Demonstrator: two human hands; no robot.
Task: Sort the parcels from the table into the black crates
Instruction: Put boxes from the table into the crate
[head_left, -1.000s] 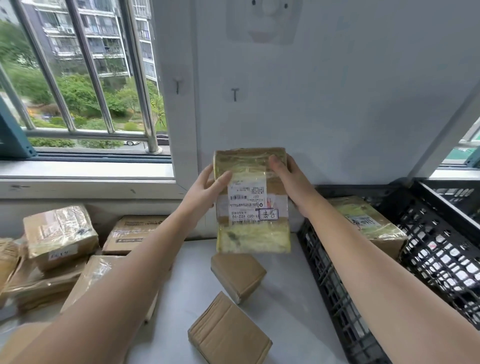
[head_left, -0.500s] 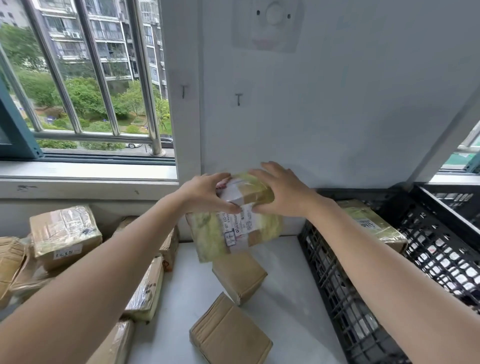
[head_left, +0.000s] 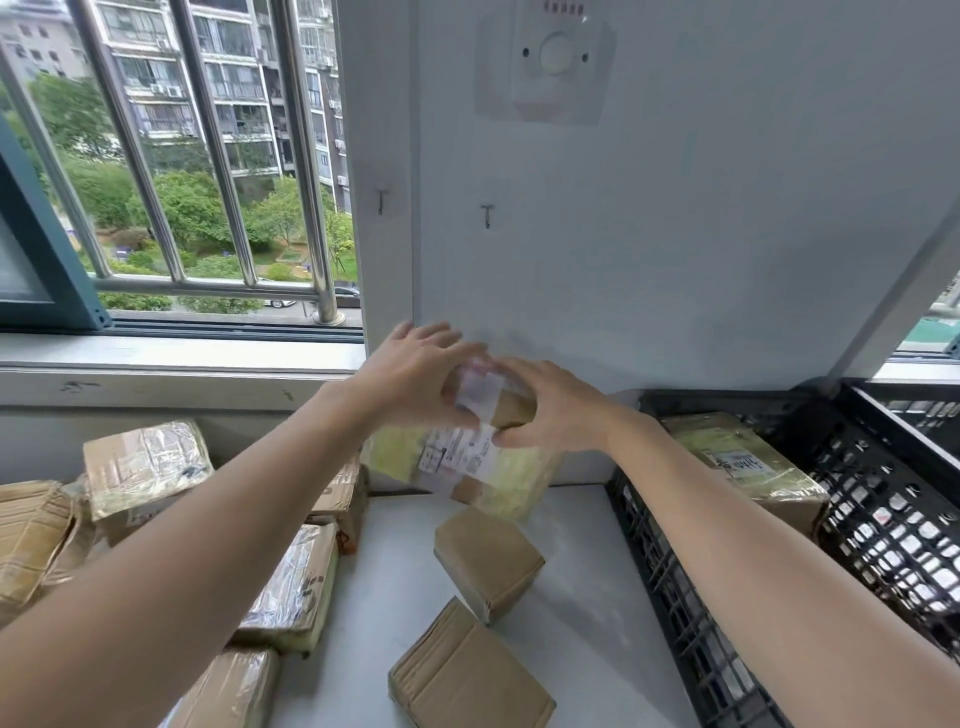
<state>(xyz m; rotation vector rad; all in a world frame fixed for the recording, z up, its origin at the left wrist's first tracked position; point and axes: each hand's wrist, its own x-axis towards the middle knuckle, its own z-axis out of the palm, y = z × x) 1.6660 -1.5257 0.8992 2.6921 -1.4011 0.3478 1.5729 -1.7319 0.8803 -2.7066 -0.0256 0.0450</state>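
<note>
One parcel (head_left: 511, 480) hangs below the grip of left hand (head_left: 410, 376) and right hand (head_left: 558, 410).

The pale grey table (head_left: 405, 587) carried a plain brown parcel (head_left: 488, 561) near its middle, and a second brown parcel (head_left: 470, 675) lay nearer the front, just apart from it. A heap of tape-wrapped parcels (head_left: 296, 587) crowded the left side, some stacked. A black crate (head_left: 670, 587) stood along the right edge.
</note>
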